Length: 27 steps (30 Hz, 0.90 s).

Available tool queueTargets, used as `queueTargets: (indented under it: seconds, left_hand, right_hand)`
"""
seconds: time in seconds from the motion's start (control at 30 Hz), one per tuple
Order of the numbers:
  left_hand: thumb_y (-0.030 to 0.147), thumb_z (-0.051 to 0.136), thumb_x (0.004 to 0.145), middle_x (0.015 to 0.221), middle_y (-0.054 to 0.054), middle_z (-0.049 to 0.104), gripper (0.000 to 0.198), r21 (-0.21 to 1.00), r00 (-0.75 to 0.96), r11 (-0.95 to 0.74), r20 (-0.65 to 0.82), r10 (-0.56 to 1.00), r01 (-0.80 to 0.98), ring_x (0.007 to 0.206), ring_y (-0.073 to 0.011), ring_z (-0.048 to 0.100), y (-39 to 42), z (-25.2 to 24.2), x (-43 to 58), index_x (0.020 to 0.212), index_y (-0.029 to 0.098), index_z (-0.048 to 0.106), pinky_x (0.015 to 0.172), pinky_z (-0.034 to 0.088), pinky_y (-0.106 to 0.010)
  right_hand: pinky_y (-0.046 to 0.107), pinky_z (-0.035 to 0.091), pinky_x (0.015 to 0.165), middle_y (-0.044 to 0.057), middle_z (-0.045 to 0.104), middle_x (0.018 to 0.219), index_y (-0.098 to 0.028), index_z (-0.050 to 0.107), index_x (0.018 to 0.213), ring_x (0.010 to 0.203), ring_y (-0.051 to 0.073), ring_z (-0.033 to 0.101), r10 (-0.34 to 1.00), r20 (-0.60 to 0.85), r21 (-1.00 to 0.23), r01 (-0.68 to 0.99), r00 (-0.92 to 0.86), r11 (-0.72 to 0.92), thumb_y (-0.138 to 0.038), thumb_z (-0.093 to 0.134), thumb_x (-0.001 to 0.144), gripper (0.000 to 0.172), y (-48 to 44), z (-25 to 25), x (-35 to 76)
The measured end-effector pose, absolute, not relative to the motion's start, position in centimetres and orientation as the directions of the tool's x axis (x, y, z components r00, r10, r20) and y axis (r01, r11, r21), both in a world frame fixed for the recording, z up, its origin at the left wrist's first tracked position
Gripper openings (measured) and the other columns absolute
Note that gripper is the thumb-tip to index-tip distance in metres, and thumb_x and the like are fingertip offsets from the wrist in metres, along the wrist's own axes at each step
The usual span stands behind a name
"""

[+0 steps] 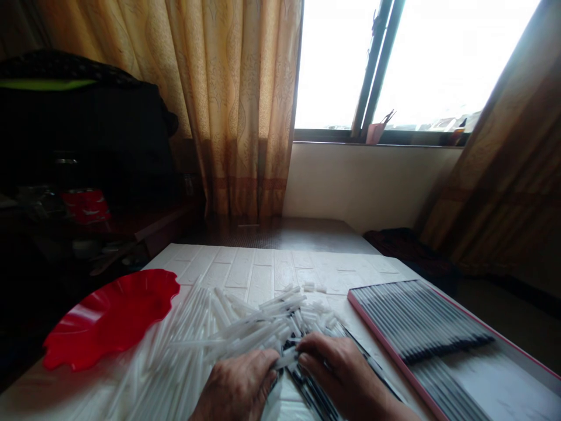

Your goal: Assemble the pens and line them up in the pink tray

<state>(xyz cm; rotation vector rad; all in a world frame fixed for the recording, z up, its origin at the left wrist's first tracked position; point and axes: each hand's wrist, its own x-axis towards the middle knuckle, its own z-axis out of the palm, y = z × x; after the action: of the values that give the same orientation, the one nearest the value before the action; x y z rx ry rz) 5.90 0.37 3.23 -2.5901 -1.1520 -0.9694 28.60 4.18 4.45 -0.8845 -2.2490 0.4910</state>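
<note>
My left hand (241, 379) and my right hand (339, 365) are close together at the near middle of the table, both with fingers pinched. A short translucent plastic tube (287, 358) spans the gap between their fingertips, one end in each hand. A loose heap of long translucent tubes (193, 339) lies to the left and beyond my hands. Short clear pieces (319, 316) are scattered just past my right hand. Thin black rods (309, 390) lie under and between my hands, partly hidden by them.
At the right, a shallow pink-edged box (377, 327) holds rows of slim clear sticks with black ends (438, 316). A red wavy-rimmed plastic bowl (114, 316) stands at the left. White brick-patterned sheeting (249, 266) covers the table. Beyond are a curtain (245, 105) and a window.
</note>
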Motion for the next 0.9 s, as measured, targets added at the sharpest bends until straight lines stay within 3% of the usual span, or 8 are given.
queueTargets:
  seconds: [0.4, 0.63, 0.9]
  left_hand:
    - [0.026, 0.027, 0.107, 0.083, -0.002, 0.076, 0.027, 0.143, 0.523, -0.704, 0.571, 0.633, 0.696, 0.071, -0.0181, 0.077, 0.26, 3.11, 5.96, 0.112, 0.021, 0.053, 0.059, 0.059, -0.024]
    - [0.029, 0.027, 0.107, 0.081, 0.0, 0.075, 0.027, 0.161, 0.489, -0.677, 0.576, 0.655, 0.718, 0.069, -0.0186, 0.076, 0.15, 2.98, 5.88, 0.11, 0.023, 0.054, 0.059, 0.06, -0.026]
    - [0.028, 0.026, 0.107, 0.084, -0.001, 0.076, 0.027, 0.139, 0.517, -0.695, 0.57, 0.639, 0.706, 0.072, -0.0188, 0.077, 0.18, 3.15, 5.83, 0.112, 0.022, 0.053, 0.061, 0.06, -0.025]
  right_hand:
    - [0.024, 0.036, 0.052, -0.001, 0.062, 0.06, -0.023, 0.055, 0.073, 0.052, 0.013, 0.057, 0.703, 0.411, -0.486, 0.513, -0.58, 0.708, -0.03, 0.04, 0.101, 0.033, 3.92, 4.9, 28.35]
    - [0.024, 0.045, 0.063, 0.003, 0.072, 0.079, -0.021, 0.063, 0.102, 0.069, 0.016, 0.068, 0.704, 0.389, -0.557, 0.457, -0.595, 0.694, -0.029, 0.045, 0.099, 0.02, 3.89, 5.28, 28.68]
    - [0.024, 0.044, 0.061, 0.003, 0.071, 0.074, -0.021, 0.064, 0.09, 0.067, 0.016, 0.068, 0.711, 0.369, -0.55, 0.476, -0.599, 0.687, -0.026, 0.045, 0.099, 0.022, 3.85, 5.06, 28.51]
